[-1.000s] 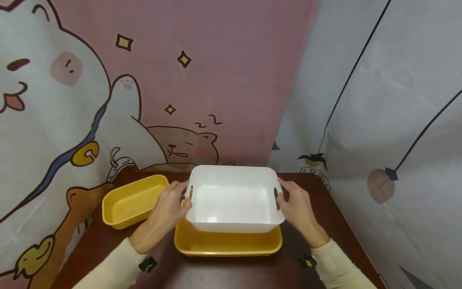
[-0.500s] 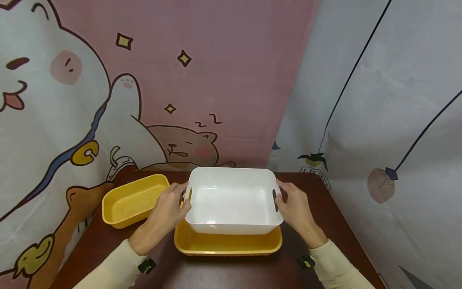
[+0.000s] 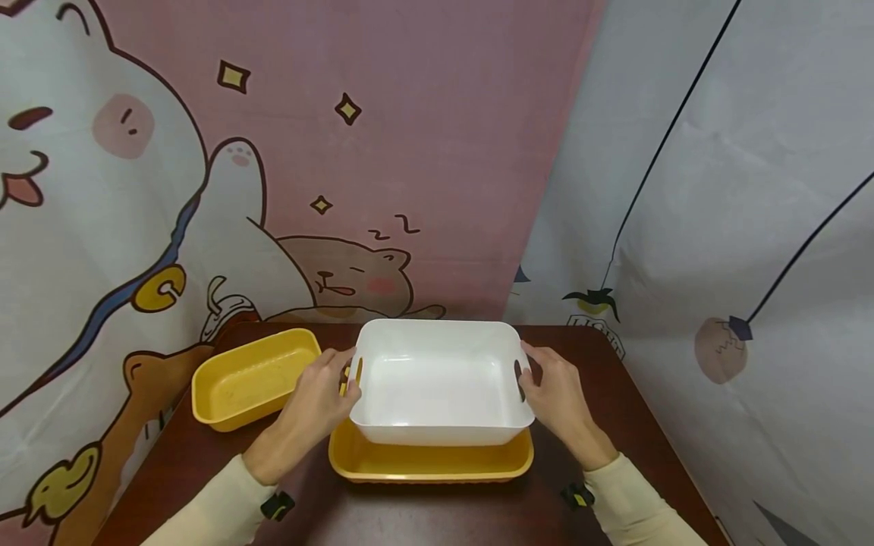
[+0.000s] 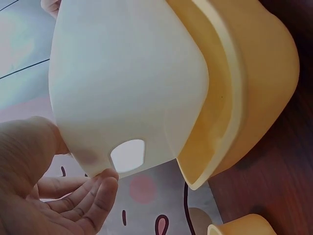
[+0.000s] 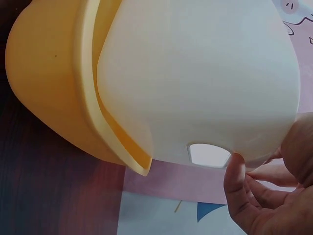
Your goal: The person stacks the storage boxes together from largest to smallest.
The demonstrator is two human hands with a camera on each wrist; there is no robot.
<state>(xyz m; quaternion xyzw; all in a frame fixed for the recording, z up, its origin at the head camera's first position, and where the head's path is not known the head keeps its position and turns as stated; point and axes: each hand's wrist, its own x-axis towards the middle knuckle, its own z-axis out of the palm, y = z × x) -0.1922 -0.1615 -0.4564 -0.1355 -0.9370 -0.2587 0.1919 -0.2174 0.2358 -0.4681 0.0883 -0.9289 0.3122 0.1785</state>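
A white rectangular plastic basket (image 3: 440,383) with a cut-out handle slot in each short end is held between both hands in the head view. My left hand (image 3: 312,402) grips its left end by the rim near the slot, thumb on the near side. On the opposite end my right hand (image 3: 561,398) pinches the rim by the other slot. Beneath it lies a larger yellow basket (image 3: 430,478), whose back part is hidden by the white one. Both wrist views show the white basket's lower part within the yellow basket's rim (image 4: 234,98).
A smaller yellow basket (image 3: 256,379) stands at the back left of the dark brown table (image 3: 382,523), close to my left hand. Behind the table hangs a pink and white cartoon cloth (image 3: 437,152); a pale cloth (image 3: 737,227) is on the right.
Both hands have lowered the white basket slightly toward the large yellow one, its right end shifting a little left. The yellow baskets stay in place.
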